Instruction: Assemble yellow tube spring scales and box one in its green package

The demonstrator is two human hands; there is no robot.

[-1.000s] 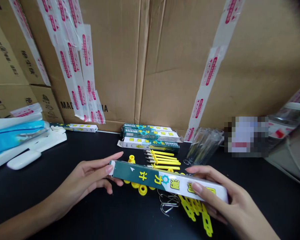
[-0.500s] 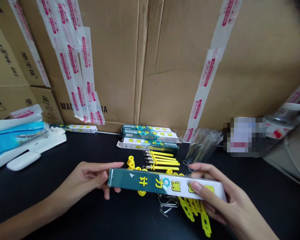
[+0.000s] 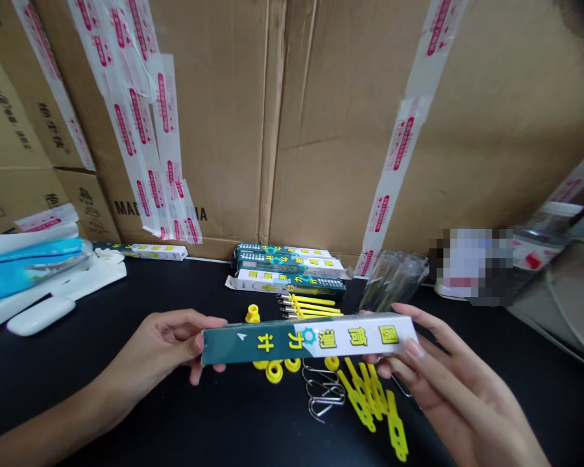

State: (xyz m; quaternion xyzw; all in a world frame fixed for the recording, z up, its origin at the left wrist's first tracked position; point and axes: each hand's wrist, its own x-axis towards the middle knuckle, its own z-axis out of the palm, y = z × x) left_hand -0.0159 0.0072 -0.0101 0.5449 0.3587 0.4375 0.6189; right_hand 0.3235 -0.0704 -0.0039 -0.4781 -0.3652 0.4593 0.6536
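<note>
A long, narrow cardboard box (image 3: 282, 340), green and white with yellow characters, is held level above the table between both hands. My left hand (image 3: 168, 347) pinches its green end between thumb and fingers. At the white end, my right hand (image 3: 448, 370) grips with the thumb on the front face and fingers behind and below. Under and behind the box are yellow plastic caps (image 3: 274, 371), partly hidden by it. Metal hooks (image 3: 325, 399) lie below it, beside flat yellow strips (image 3: 365, 395). Yellow rods with metal tips (image 3: 314, 305) lie behind it in a row.
Several similar boxes (image 3: 292, 264) are stacked at the back against a big cardboard wall (image 3: 214, 130). Clear tubes (image 3: 394, 279) lie right of them. A white case (image 3: 41, 314) and blue packaging (image 3: 29, 266) sit at left; a clear jar (image 3: 540, 240) stands at right.
The box has shifted slightly left and its right end has risen, so it is nearly level. My right hand has slid toward the white end, uncovering more of the printed face.
</note>
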